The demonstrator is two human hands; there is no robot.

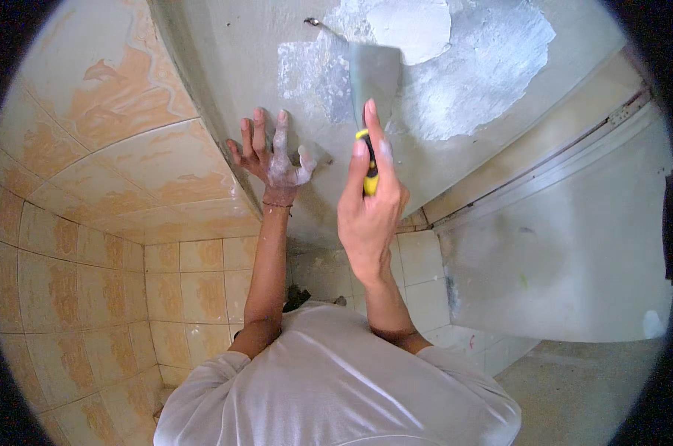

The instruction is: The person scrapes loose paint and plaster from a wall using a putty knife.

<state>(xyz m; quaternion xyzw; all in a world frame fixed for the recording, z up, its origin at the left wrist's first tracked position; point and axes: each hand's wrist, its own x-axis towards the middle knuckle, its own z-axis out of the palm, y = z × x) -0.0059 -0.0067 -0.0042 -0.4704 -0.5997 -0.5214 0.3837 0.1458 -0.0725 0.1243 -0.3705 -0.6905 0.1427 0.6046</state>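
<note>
In my right hand (373,204) is a putty knife (376,78) with a wide grey blade and a yellow and black handle. My index finger stretches along the handle toward the blade, which lies against the grey plastered surface (240,67). Whitish filler patches (477,74) cover part of that surface beside and beyond the blade. To the left, my left hand (275,160) is spread with its fingers apart, its palm side toward the same surface. White residue coats its index finger and thumb, and a thin dark band circles the wrist.
Orange and cream patterned tiles (121,126) line the left side, with more tiled wall (199,279) lower down. A small hole with a dark fitting (312,21) shows near the top. On the right stands a pale door panel (552,260) beside a frame (544,160).
</note>
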